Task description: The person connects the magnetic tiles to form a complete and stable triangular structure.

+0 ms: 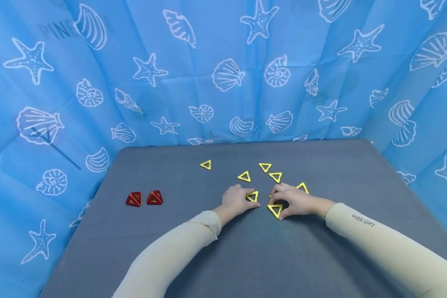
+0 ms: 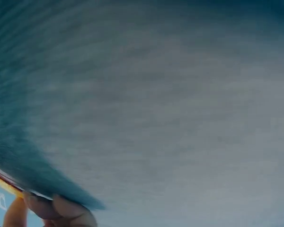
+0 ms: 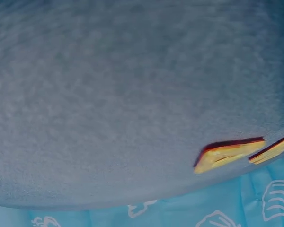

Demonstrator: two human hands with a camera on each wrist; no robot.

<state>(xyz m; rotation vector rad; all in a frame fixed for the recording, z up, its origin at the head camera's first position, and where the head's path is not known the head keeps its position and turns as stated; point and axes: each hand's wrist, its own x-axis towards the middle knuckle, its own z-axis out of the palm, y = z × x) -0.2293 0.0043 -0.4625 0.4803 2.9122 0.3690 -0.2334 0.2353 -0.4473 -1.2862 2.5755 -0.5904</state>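
Observation:
My left hand (image 1: pixel 236 200) grips a yellow triangular tile with an open centre (image 1: pixel 256 196) between thumb and fingers, low over the grey table. Fingers (image 2: pixel 73 213) of this hand show at the bottom left corner of the left wrist view, beside a yellow edge (image 2: pixel 5 185). Facing it, my right hand (image 1: pixel 294 200) pinches another yellow triangular tile (image 1: pixel 275 205) at its side. A small gap separates the two held tiles. In the right wrist view the hand is out of sight; two yellow pieces with dark red edges (image 3: pixel 229 154) lie near the table's far side.
Beyond the hands lie several loose yellow triangles, among them one at far left (image 1: pixel 210 164) and one behind the right hand (image 1: pixel 306 188). Two red pyramid-like pieces (image 1: pixel 134 199) sit on the table's left. A blue shell-patterned curtain (image 1: pixel 193 91) surrounds the grey table (image 1: pixel 246 256).

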